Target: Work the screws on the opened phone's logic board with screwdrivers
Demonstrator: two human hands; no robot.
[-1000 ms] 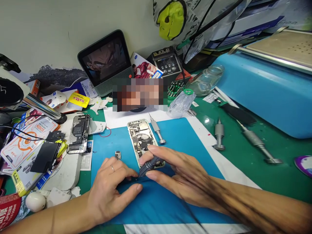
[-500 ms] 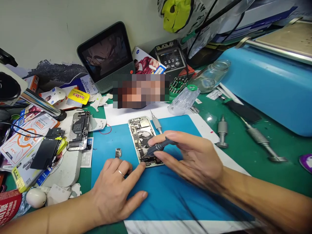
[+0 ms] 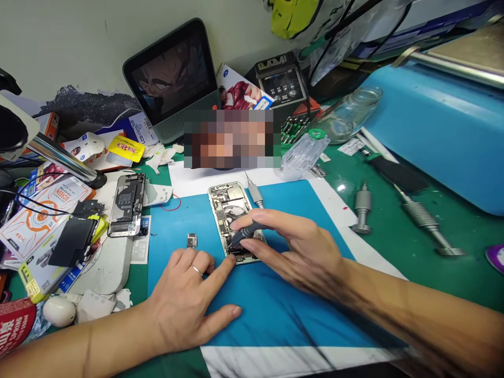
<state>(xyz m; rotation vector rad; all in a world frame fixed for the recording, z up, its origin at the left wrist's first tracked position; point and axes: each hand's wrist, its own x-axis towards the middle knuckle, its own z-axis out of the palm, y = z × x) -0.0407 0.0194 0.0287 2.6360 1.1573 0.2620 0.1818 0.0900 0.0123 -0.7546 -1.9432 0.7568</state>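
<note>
Hands (image 3: 183, 299) close together, right pinched

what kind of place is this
Probably a phone repair workspace: an opened phone lies on a blue mat, another opened phone is at the left, and screwdriver-like tools are at the right.

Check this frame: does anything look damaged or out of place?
Yes: left of the screen, the wall has a ragged dark patch, as if its paint had peeled. A pixelated block masks part of the view below the screen.

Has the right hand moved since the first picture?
Yes: against the blue mat, the right hand moved forward, its dark tool farther over the phone.
</note>
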